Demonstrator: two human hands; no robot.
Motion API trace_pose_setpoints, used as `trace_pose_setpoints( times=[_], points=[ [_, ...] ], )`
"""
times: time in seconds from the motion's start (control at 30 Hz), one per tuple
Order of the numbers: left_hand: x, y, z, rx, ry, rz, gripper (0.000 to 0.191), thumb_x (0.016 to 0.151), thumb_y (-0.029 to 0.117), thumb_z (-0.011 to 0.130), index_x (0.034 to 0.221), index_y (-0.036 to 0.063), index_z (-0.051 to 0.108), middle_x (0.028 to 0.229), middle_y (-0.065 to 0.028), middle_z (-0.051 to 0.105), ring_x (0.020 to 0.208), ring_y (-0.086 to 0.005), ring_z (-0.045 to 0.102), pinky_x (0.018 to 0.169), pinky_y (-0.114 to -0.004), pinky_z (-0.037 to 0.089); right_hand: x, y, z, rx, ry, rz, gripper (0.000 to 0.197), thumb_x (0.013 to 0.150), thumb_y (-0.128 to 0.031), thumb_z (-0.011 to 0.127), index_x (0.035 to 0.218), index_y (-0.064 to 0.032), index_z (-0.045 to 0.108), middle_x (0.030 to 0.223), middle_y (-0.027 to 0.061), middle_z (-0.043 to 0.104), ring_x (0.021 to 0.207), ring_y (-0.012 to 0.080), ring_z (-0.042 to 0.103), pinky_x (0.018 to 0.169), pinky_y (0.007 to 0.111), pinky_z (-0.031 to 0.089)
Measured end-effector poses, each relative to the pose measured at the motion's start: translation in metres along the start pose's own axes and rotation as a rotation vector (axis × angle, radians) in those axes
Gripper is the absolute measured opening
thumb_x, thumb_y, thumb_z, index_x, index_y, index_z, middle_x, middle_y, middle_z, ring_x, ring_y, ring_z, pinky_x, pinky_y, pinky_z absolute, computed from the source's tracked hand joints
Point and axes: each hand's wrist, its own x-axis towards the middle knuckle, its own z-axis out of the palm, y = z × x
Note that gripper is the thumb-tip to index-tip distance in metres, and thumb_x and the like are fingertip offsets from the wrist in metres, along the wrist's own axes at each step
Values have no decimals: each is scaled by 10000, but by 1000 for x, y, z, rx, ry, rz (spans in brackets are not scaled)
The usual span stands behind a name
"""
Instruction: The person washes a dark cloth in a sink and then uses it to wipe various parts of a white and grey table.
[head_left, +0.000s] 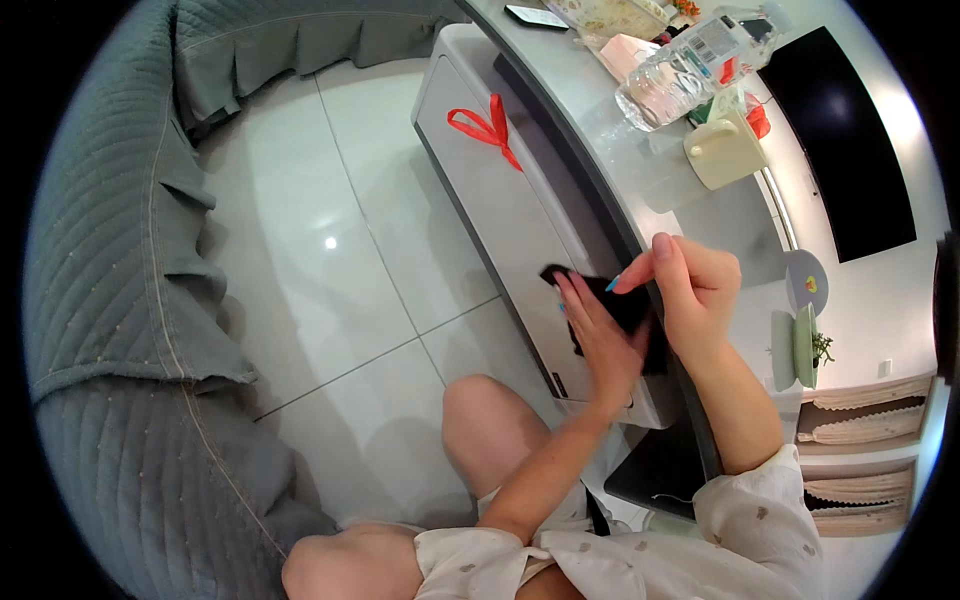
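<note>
My left hand (600, 337) lies with its fingers stretched over a black cloth (622, 300), against the front and upper rim of a white drawer-like unit (487, 202). Part of the cloth shows above the fingers, and its far side falls into shadow under the tabletop edge. My right hand (694, 289) is beside it at the dark edge of the grey tabletop (600, 135). Its fingers are curled and the thumb is raised; a blue-nailed fingertip comes close to the cloth, but whether it grips anything is hidden. A red ribbon loop (491, 131) hangs on the unit.
On the tabletop are a large clear plastic bottle (682, 71), a cream mug (724, 150), a pink box (626, 56) and a phone (536, 16). A green planter (806, 345) appears at the right. A grey quilted sofa (112, 300) borders the tiled floor (360, 247).
</note>
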Motion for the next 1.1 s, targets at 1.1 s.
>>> trace_pose_setpoints(
  times=[1.1],
  points=[
    [132,-15,-3,107,115,-157,886,680,96,667,1315,-36,63,1375,-241,40,1246,-434,113,980,-538,142,-5,15,-17,499,40,183,315,864,-149,359,691,17,564,759,158,598,734,231,569,732,334,436]
  ],
)
